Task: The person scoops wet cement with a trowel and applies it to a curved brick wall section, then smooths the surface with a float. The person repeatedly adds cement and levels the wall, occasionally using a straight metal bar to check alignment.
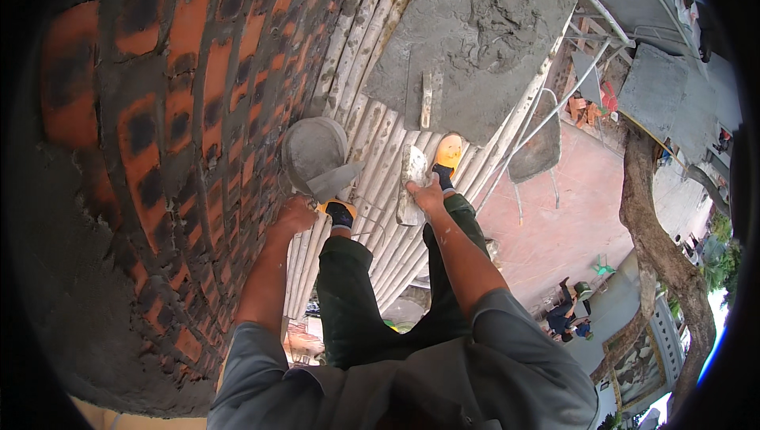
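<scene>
My left hand (298,214) is closed by the near rim of a round bucket (315,143) of grey mortar. A trowel (335,181) comes from that hand, its flat grey blade slanting across the bucket's edge with the tip to the right. In my right hand (428,195) is a long plastering float (412,173), its surface caked with pale dried mortar, gripped along its right side. The float is held above the pole platform (380,145), close to my yellow and black shoe (448,153). The trowel's handle is hidden in my left fist.
A brick wall (214,90), partly coated with wet mortar (59,248), rises on the left. Ahead lies a mortar-covered board (491,42) with a narrow wooden strip (427,100) on it. Metal scaffold bars (586,74) edge the platform; the pink ground (570,200) lies below right, beside a tree trunk (645,193).
</scene>
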Motion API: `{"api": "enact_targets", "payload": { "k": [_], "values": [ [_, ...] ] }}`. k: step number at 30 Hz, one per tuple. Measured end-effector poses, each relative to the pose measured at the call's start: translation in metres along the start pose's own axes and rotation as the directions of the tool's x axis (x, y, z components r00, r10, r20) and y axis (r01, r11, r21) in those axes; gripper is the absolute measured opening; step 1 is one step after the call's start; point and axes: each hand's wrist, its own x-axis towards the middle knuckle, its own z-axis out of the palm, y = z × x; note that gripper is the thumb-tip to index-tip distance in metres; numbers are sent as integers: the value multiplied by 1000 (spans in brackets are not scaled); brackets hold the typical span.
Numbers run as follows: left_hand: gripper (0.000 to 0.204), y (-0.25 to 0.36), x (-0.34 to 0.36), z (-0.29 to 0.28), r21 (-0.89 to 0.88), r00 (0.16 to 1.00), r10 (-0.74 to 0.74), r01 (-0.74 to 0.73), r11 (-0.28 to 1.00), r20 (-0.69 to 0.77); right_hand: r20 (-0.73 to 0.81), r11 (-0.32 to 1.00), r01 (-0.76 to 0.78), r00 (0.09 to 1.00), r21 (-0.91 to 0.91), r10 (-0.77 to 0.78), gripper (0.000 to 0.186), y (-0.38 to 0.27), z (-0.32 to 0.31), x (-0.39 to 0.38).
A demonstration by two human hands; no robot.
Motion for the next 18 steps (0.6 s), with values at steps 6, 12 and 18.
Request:
{"api": "enact_targets", "payload": {
  "k": [6, 12, 18],
  "values": [
    [54, -14, -2, 32, -59, 962, 110, -129, 990, -251, 24, 896, 13, 1000, -444, -2, 98, -12, 31, 1],
    [51, 7, -39, 64, -364, 952, 27, -143, 921, -306, -125, 890, 219, 949, -401, -289, 46, -1, -67, 8],
    [55, 68, -102, 83, -475, 977, 33, -132, 870, -211, -94, 988, 153, 984, 4, -152, 17, 32, -244, -12]
  ]
}}
